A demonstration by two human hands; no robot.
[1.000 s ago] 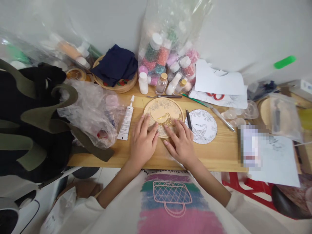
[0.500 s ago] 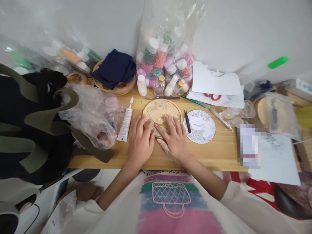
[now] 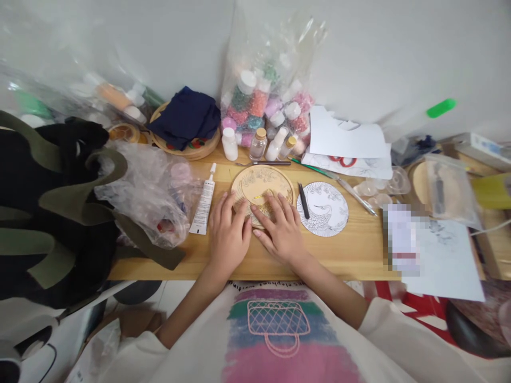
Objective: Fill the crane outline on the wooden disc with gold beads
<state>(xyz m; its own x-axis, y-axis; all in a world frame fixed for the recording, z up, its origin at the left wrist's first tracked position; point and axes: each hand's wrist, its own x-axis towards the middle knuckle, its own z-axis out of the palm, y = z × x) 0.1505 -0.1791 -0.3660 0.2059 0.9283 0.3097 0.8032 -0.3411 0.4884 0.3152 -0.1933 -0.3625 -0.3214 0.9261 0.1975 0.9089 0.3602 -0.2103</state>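
In the head view, we have our left hand [image 3: 229,231] laid over the near left edge of a round wooden disc [image 3: 261,180] with a bird design, fingers outstretched and slightly parted. Our right hand [image 3: 281,231] lies likewise across its near right part; we grip nothing. The disc sits on the table [image 3: 339,258] between a white tube [image 3: 203,207] and black tweezers [image 3: 304,201] touching a printed paper circle [image 3: 329,213].

Your table [image 3: 355,255] looks like smooth wood with a soft sheen; mid-frame, your round panel [image 3: 251,182] is matt, its gold detail [image 3: 259,197] shiny. At upper centre you have a glossy, crinkled plastic bag [image 3: 259,45]; at upper left, matt navy cloth [image 3: 186,119].
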